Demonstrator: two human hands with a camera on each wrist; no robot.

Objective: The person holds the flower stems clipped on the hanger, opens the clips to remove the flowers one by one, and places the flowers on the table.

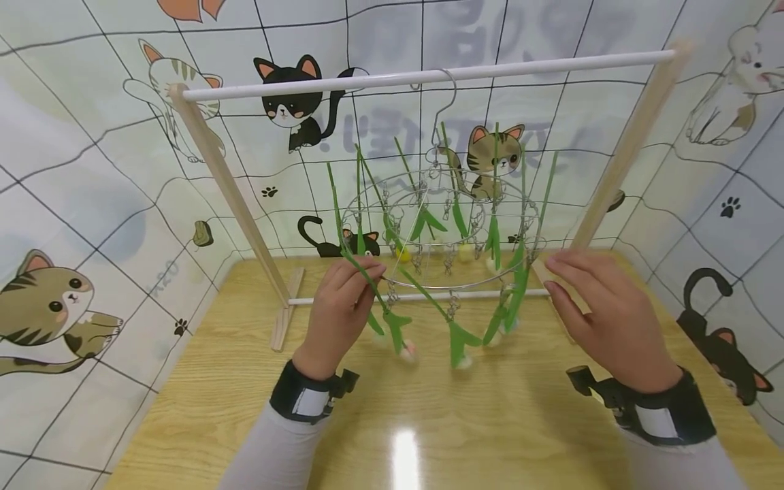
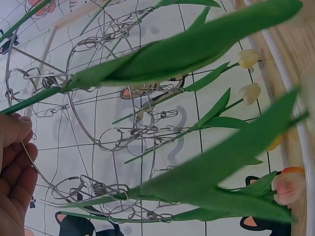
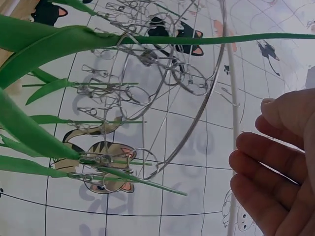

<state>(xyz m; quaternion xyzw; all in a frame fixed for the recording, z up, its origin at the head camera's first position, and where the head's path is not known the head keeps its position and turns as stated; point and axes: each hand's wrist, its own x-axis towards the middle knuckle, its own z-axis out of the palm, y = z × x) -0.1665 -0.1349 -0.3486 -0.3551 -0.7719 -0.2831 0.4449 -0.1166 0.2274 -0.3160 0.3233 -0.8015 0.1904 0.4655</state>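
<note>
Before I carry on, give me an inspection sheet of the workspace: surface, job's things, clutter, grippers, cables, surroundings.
Surface: wood-grain table, bright glare near the bottom of the head view.
Job's things: round wire hanger hooked over the top rod of a rack; flowers clipped to it with blooms down and stems up.
Clutter: nothing seen.
Left hand: thumb and fingers pinch the hanger's outer hoop.
Right hand: fingers relaxed, beside the hanger, not touching it.
Cables: nothing seen.
Surroundings: grid-lined, cat-print backdrop behind and on both sides of the table.
</note>
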